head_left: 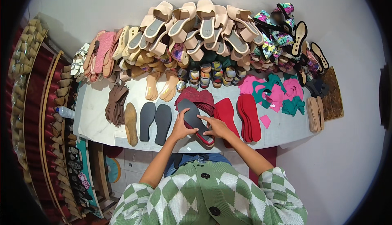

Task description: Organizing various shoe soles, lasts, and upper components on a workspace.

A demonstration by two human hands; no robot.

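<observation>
Near the table's front edge, both of my hands grip a shoe sole point(192, 112) with a dark grey face and a red edge, tilted over the table. My left hand point(181, 126) holds its left side, fingers over the grey face and thumb by the lower part. On its right side sits my right hand point(216, 127), fingers curled against the edge. To the left lie two grey insoles point(147, 120) and a tan foot-shaped form point(131, 123). Red insoles point(248, 118) lie in stacks on the right. Dark red cut pieces point(198, 98) are heaped just behind the sole.
Pink-beige heeled sandals point(206, 14) are piled along the wall. Patterned heels point(216, 73) stand before them. Brown strips point(117, 102), pink and green scraps point(271, 92) and tan insoles point(315, 114) lie on the table point(94, 110). Racks of shoe lasts point(61, 102) stand at left.
</observation>
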